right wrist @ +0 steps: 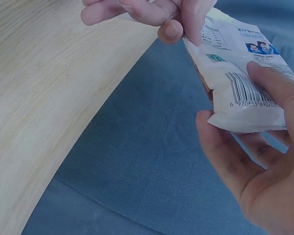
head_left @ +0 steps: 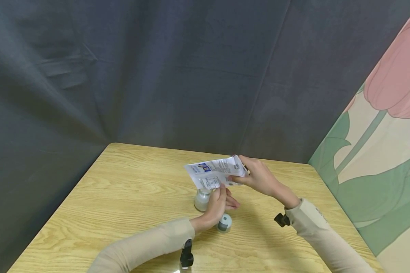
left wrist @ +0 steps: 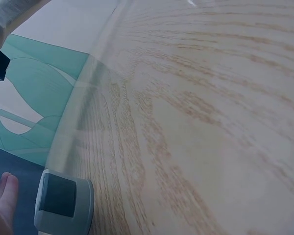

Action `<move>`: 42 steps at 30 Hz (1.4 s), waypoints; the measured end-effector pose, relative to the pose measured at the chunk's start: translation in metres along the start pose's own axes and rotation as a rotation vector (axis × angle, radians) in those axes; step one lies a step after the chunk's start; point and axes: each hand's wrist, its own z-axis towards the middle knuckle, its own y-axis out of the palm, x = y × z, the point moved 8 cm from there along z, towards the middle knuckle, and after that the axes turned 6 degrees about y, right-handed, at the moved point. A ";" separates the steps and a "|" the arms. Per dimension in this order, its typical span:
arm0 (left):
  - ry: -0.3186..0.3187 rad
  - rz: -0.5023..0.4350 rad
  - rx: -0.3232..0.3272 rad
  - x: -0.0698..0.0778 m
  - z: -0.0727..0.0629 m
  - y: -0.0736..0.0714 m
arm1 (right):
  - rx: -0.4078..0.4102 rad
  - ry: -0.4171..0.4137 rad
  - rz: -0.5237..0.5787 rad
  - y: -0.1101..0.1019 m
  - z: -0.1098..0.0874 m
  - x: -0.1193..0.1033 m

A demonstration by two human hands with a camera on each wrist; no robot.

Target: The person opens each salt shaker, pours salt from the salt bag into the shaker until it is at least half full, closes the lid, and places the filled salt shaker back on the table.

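Note:
A white printed plastic bag [head_left: 225, 167] is held tilted above the table by my right hand [head_left: 259, 177]. In the right wrist view, the thumb lies on its printed face by the barcode, with the other fingers underneath. My left hand [head_left: 216, 207] pinches the bag's edge between thumb and a fingertip, its other fingers extended. Beneath the bag's lower left end stands a glass jar [head_left: 201, 203] with whitish contents, close beside the left hand and partly covered by the bag. A small round whitish piece [head_left: 224, 223] with a dark patch, perhaps a lid, sits near the left wrist.
The light wooden table [head_left: 140, 189] extends around the hands. A dark curtain [head_left: 191, 76] hangs behind it, and a tulip-patterned wall covering [head_left: 379, 151] stands along its right side. Black wrist straps show on both sleeves.

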 end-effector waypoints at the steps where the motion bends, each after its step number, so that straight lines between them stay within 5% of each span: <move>1: 0.001 0.002 0.001 0.001 0.000 0.000 | 0.000 -0.002 0.001 0.000 0.000 0.000; 13: 0.005 0.025 0.009 0.008 -0.002 0.002 | 0.012 -0.017 -0.005 -0.001 0.000 0.001; 20: -0.008 0.048 0.005 -0.015 0.007 0.000 | 0.022 -0.005 0.001 -0.002 -0.001 0.003; 26: -0.004 0.055 0.008 0.007 0.003 0.003 | 0.030 0.001 -0.006 -0.004 -0.002 0.004; 34: 0.000 0.003 0.048 -0.025 0.016 0.000 | 0.047 -0.026 -0.027 -0.005 -0.001 0.002; 42: -0.009 0.001 0.061 -0.029 0.016 0.000 | 0.052 -0.033 -0.032 -0.006 -0.001 0.001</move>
